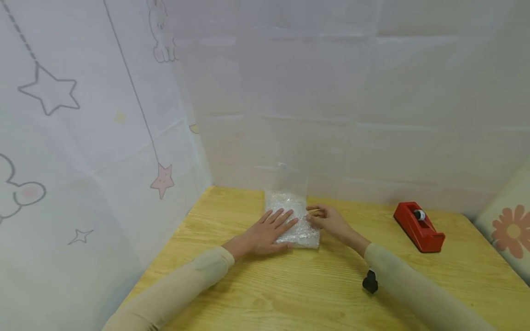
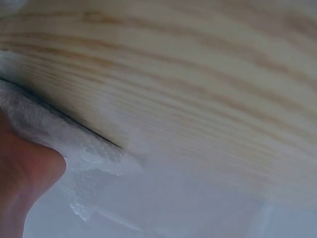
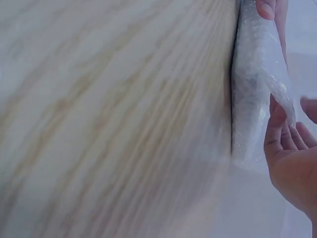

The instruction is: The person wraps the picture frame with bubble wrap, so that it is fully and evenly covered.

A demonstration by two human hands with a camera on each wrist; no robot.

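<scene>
A flat package in clear bubble wrap lies near the back of the wooden table. My left hand rests on top of it, palm down with fingers spread. At the package's right side, my right hand has its fingers bent at the edge. The right wrist view shows a loose flap of bubble wrap drawn to a point between the fingers of my right hand. The left wrist view shows only part of my left hand against the wrap. What the wrap encloses cannot be made out.
A red tape dispenser stands on the right of the table. Clear film rises behind the package against the pale back wall. A printed sheet hangs on the left. A black wrist device sits beneath my right sleeve.
</scene>
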